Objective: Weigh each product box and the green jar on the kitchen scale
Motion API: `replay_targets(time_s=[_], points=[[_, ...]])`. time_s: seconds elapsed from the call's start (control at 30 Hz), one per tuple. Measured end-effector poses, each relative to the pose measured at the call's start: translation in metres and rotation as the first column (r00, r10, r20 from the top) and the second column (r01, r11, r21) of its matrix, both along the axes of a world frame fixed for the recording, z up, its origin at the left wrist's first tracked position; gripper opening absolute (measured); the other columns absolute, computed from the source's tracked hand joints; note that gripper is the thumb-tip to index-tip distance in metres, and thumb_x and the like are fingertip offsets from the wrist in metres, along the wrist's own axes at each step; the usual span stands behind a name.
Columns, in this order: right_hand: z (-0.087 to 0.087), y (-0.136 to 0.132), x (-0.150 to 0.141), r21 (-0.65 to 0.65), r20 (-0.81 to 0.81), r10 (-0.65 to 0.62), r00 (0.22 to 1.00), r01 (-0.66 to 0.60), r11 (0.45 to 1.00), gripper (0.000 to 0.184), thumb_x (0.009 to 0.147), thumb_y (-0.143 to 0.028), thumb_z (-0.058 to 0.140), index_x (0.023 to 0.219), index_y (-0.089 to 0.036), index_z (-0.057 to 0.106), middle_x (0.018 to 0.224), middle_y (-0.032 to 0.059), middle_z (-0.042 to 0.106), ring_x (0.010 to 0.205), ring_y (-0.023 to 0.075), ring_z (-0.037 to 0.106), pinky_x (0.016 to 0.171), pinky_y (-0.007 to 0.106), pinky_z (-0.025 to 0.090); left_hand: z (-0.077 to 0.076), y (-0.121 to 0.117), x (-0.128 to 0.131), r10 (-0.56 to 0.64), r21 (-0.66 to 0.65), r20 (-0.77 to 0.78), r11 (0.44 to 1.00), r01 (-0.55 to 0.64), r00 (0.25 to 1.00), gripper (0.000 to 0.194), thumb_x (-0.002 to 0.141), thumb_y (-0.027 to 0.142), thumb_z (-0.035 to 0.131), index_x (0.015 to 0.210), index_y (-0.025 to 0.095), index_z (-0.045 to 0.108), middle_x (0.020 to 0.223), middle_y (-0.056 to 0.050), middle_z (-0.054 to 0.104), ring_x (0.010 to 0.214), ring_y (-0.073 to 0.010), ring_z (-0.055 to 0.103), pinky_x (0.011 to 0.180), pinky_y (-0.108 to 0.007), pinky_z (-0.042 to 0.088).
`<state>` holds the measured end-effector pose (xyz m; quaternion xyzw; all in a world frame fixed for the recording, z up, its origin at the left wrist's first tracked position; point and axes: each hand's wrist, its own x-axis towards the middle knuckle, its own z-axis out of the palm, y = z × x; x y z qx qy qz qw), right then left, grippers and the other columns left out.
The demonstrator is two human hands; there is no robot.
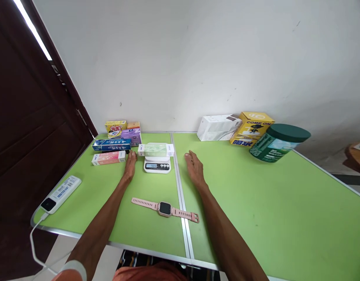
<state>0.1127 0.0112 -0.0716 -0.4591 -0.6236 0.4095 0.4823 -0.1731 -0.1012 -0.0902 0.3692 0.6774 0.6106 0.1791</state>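
A white digital scale [157, 165] stands on the green table with its display lit. Across its top lies a pale green and white carton [156, 150]. To the left of the scale, my left hand [130, 164] rests on its edge with fingers stretched out, holding nothing. Its fingertips are close to a pink carton [109, 158] and a blue carton [112, 144]. On the scale's right side, past the metal seam, my right hand [194, 168] is likewise extended and holds nothing. A pink-strapped smartwatch [164, 209] lies flat between my forearms.
Yellow [115, 128] and purple [132, 136] boxes stand at the back left. A white box [219, 127], a yellow box [251, 128] and a tilted green tub [278, 143] sit back right. Near the left edge is a white device [61, 194] with a cable [33, 246].
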Motion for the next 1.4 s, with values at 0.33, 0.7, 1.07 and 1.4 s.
replay_targets(time_s=[0.33,0.7,1.07,1.4], points=[[0.001,0.0,0.003,-0.022,0.017,-0.01,1.0,0.01,1.0,0.106,0.086,-0.095,0.046,0.147,-0.01,0.065,0.137,0.0244,0.074,0.127,0.0384,0.068,0.117,0.054,0.047,0.004,-0.003,0.002,-0.078,0.026,0.146,0.997,0.075,0.986,0.086,0.105,0.075,0.036,0.171,0.02,0.031,0.173,-0.019,0.041,0.16,-0.0266,0.044,0.131,-0.043,0.037],[0.006,-0.011,-0.028,-0.024,-0.006,0.199,0.98,-0.199,0.98,0.104,0.087,-0.094,0.048,0.155,-0.017,0.059,0.167,0.0176,0.05,0.161,0.0366,0.039,0.136,0.058,0.022,0.015,-0.002,0.024,-0.143,0.021,-0.068,0.989,0.144,0.987,0.101,0.095,0.085,0.046,0.173,0.024,0.024,0.183,-0.013,0.02,0.171,-0.0302,0.013,0.138,-0.047,0.009],[0.031,-0.032,-0.04,0.017,0.017,0.256,0.967,-0.256,0.967,0.097,0.088,-0.092,0.054,0.162,-0.029,0.052,0.17,0.0097,0.048,0.162,0.0369,0.035,0.136,0.061,0.019,0.053,-0.014,0.042,-0.141,0.137,-0.126,0.978,0.158,0.982,0.091,0.098,0.083,0.043,0.168,0.027,0.035,0.179,-0.013,0.031,0.169,-0.0314,0.02,0.138,-0.049,0.015],[0.078,-0.089,-0.157,0.065,0.055,0.629,0.776,-0.631,0.773,0.092,0.094,-0.089,0.044,0.162,-0.028,0.051,0.17,0.009,0.049,0.162,0.039,0.035,0.133,0.068,0.023,0.084,-0.074,-0.053,0.456,0.193,-0.161,0.884,-0.425,0.875,0.081,0.104,0.076,0.036,0.157,0.016,0.044,0.161,-0.022,0.053,0.151,-0.0305,0.051,0.128,-0.046,0.037]])
